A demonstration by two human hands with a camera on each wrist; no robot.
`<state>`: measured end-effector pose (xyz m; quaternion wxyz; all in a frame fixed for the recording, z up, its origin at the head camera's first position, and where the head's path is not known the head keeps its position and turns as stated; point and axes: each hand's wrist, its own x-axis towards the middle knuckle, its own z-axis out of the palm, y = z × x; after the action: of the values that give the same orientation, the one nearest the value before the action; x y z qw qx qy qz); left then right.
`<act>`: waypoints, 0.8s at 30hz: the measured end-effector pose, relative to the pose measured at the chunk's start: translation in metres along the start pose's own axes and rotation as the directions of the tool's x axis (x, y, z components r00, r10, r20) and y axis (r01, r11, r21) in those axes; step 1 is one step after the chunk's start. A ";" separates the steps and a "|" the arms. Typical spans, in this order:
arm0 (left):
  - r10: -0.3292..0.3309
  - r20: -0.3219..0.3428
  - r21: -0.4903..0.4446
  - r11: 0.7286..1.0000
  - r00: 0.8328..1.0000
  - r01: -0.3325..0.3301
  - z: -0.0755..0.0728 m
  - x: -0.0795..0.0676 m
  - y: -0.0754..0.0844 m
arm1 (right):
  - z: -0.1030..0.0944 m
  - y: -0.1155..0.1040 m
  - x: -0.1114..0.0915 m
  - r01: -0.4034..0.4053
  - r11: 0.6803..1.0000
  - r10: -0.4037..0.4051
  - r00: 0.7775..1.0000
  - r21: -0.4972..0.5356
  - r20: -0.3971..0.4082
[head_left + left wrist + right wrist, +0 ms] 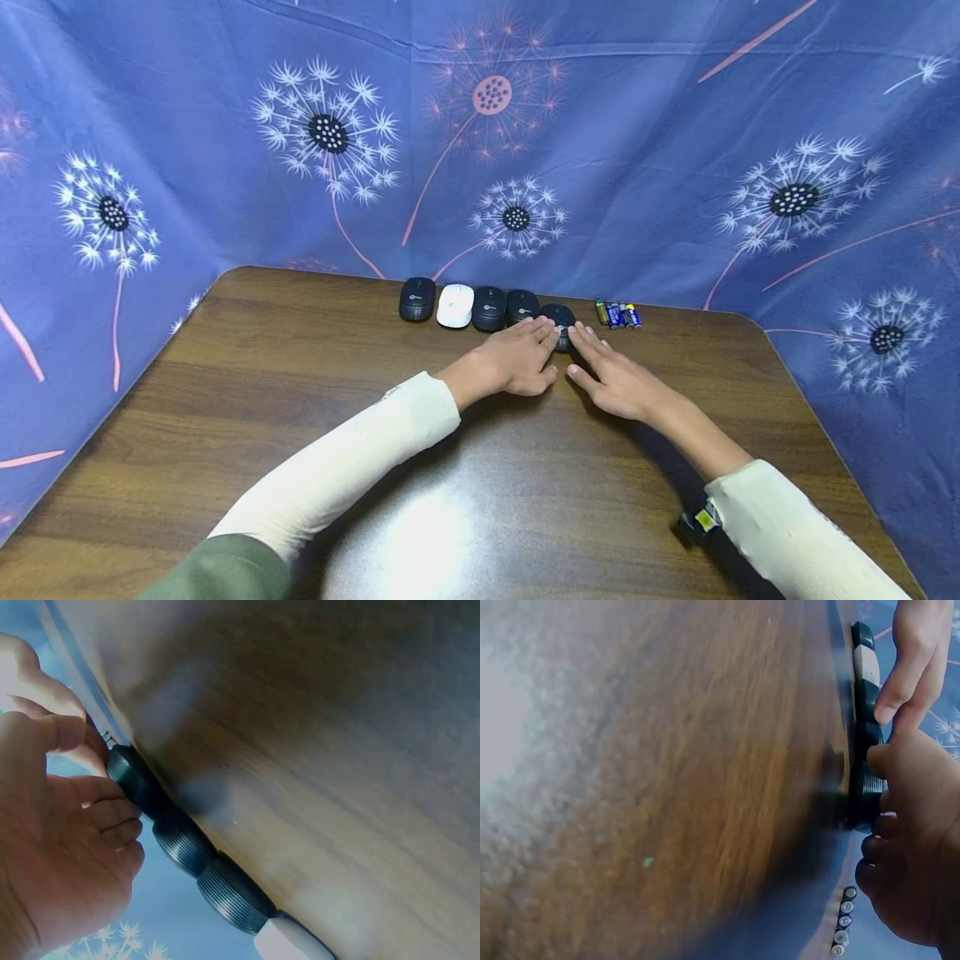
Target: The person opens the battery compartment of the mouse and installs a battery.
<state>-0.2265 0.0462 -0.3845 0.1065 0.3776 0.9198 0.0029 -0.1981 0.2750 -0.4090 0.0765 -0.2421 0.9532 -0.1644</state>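
Note:
Along the table's far edge runs a row of computer mice: a black mouse point(417, 298) at the left end, a white mouse point(455, 306), then more black mice point(489, 309). Both hands meet at the right-end black mouse point(558, 315). My left hand point(519, 357) reaches its left side with straight fingers, partly covering the neighbouring black mouse point(522, 304). On the other side, my right hand point(617, 382) has its extended fingertips at the mouse's right edge. In the left wrist view the left fingers lie beside that end mouse point(137, 780).
Several small batteries point(618, 315) stand in a row right of the mice, near the back edge. The brown wooden table point(480, 467) reflects a bright light at the front. A blue dandelion-print cloth point(630, 150) hangs behind and around it.

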 end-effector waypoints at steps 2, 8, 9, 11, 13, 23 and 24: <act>0.001 0.001 -0.015 1.000 1.000 -0.001 0.000 -0.001 0.001 | 0.000 -0.001 -0.002 -0.002 1.000 0.002 1.000 0.002 0.005; 0.020 -0.004 -0.041 0.999 1.000 -0.020 0.000 -0.006 0.003 | 0.000 -0.002 -0.011 -0.009 1.000 0.009 1.000 0.002 0.016; 0.024 -0.006 -0.055 0.998 1.000 -0.025 0.001 -0.008 0.003 | 0.001 -0.003 -0.012 -0.008 1.000 0.008 1.000 0.002 0.016; 0.037 -0.010 -0.078 0.996 0.999 -0.037 0.003 -0.010 0.003 | 0.002 -0.003 -0.015 -0.005 1.000 0.005 1.000 0.000 0.012; 0.045 -0.008 -0.115 0.992 0.999 -0.046 0.005 -0.012 0.001 | 0.002 -0.005 -0.017 -0.001 1.000 0.001 1.000 0.004 0.010; 0.092 0.005 -0.191 0.978 0.996 -0.089 0.010 -0.030 0.000 | 0.004 -0.014 -0.031 0.017 0.999 -0.017 1.000 0.032 0.017; 0.095 0.007 -0.193 0.977 0.995 -0.092 0.010 -0.031 0.000 | 0.005 -0.015 -0.032 0.016 0.999 -0.016 1.000 0.033 0.017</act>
<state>-0.2026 0.0238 -0.3879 0.1497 0.4085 0.8955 0.0936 -0.1625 0.2768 -0.4059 0.0874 -0.2498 0.9477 -0.1785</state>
